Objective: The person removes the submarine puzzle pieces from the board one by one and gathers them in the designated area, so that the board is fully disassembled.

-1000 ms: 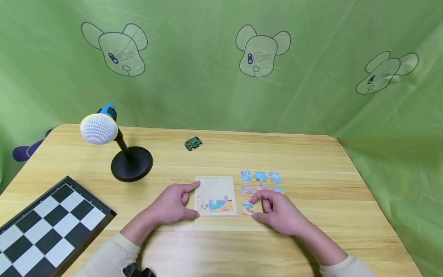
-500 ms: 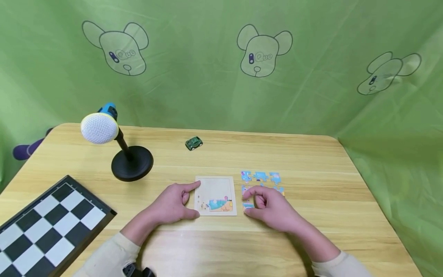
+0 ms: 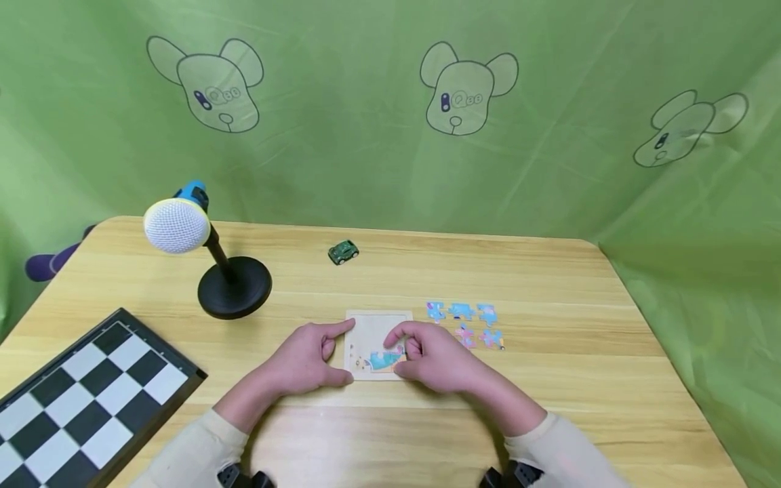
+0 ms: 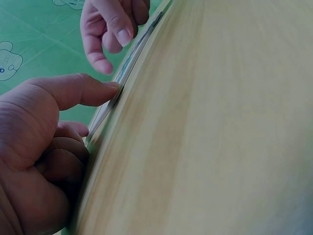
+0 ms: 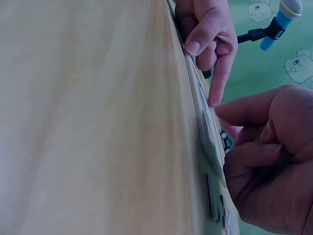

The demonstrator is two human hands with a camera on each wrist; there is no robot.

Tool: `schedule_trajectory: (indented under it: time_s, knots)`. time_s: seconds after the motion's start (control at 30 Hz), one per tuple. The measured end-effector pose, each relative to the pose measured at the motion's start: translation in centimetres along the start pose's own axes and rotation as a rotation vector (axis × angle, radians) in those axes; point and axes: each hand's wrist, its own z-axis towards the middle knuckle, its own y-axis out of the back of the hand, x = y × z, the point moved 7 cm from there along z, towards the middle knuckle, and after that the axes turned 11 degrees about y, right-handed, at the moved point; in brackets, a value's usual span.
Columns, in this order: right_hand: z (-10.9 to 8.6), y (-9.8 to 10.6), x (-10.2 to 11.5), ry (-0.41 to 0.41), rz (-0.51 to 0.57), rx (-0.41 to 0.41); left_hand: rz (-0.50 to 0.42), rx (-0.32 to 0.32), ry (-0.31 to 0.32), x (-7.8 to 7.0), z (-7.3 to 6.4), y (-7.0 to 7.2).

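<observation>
A square puzzle board [image 3: 376, 331] lies on the table, with joined pieces in teal and orange along its lower part. My left hand [image 3: 303, 359] presses its extended thumb and index finger against the board's left side, its other fingers tucked in. Over the board's lower right is my right hand [image 3: 436, 359], thumb and index finger pinching a puzzle piece that their tips mostly hide. Loose puzzle pieces [image 3: 461, 311] in blue and pink lie right of the board; the right hand covers the area nearest the board. The right wrist view shows the right hand [image 5: 274, 152] close above the board.
A toy microphone [image 3: 177, 226] on a black stand [image 3: 234, 288] is at the back left. In the front left lies a black-and-white checkered board [image 3: 94, 400]. A small green toy car [image 3: 344, 252] sits near the back edge, before a green curtain [image 3: 342, 135].
My right hand has closed around a puzzle piece right of the board and moved left to over the board's lower right. The left hand has stayed at the board's left side.
</observation>
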Motion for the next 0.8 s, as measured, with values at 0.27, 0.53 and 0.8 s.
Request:
schedule_trajectory:
  time_s: [0.27,0.53,0.8]
  knots:
    - [0.77,-0.53,-0.24,-0.021,0.01,0.058,-0.015,0.008,0.003,0.02,0.0,-0.02]
    - [0.86,-0.42,-0.49,-0.048,0.006,0.066,-0.017,0.009,0.003,-0.03,0.03,-0.04]
    - [0.96,-0.55,-0.6,-0.028,-0.015,0.057,-0.01,0.0,0.001,-0.05,0.0,0.01]
